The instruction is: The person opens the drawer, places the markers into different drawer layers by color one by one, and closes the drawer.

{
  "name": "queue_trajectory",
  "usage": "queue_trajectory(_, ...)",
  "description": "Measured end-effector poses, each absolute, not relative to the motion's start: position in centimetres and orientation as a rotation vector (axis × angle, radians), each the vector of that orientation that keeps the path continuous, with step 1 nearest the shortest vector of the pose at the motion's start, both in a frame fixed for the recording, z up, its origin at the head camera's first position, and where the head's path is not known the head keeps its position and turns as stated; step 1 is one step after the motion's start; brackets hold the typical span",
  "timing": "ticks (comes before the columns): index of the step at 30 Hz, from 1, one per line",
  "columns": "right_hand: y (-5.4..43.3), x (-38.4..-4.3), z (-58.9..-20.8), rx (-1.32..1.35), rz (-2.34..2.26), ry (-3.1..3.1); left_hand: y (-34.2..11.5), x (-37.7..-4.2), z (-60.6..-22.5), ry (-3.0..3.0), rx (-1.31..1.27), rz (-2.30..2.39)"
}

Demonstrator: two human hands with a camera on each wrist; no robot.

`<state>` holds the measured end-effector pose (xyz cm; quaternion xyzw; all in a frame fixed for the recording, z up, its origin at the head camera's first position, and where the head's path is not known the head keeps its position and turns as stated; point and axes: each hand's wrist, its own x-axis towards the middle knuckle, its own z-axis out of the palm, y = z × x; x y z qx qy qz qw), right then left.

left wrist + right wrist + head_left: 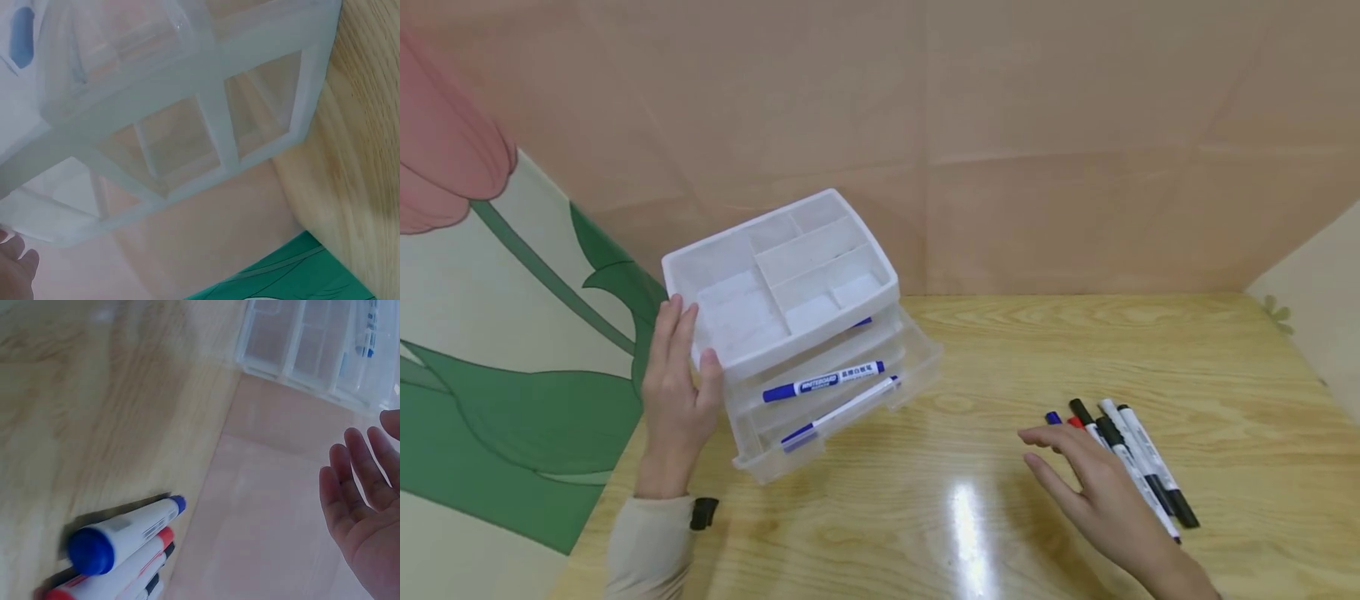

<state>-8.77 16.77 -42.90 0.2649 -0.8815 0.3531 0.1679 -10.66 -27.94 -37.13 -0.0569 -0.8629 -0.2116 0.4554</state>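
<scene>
Against the left hand's (681, 404) parted fingers is a white plastic drawer box (812, 333), blue-capped white markers (823, 382) already in its translucent drawer (917, 350); beside the right hand's (1101, 492) empty, parted fingers, other white markers (1149, 450) remain on the wooden bench (1000, 383).

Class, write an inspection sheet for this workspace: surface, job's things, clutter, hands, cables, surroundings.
Surface: wood-grain table, glare toward its front.
Job's things: plastic organizer, its drawer pulled out with blue-and-white markers inside; loose markers lie to the right, caps blue, red and black.
Clutter: nothing seen.
Hands: left hand rests against the organizer's left side; right hand holds nothing, near the loose markers.
Cables: nothing seen.
Surroundings: pinkish-brown backdrop behind; tulip picture at left.
</scene>
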Motion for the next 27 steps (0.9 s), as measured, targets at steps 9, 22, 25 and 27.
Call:
queue_trajectory(9,18.2,-8.2,-43.7,0.706,1.02,-2.544,-28.8,-10.0,-36.3,-2.126,-0.206,-0.318)
queue_trajectory(22,20.8,-8.0,-44.7,0.678,0.955,-2.603,-29.2,-9.9,-35.5,-2.151,-0.272,-0.333)
queue_trajectory(25,21.4,-8.0,-44.9,0.671,0.932,-2.603,-29.2,-10.0,-35.5,-2.166,-0.273,-0.333)
queue_trajectory(27,21.8,-8.0,-45.0,0.669,0.909,-2.609,-29.2,-10.1,-35.5,-2.166,-0.277,-0.342)
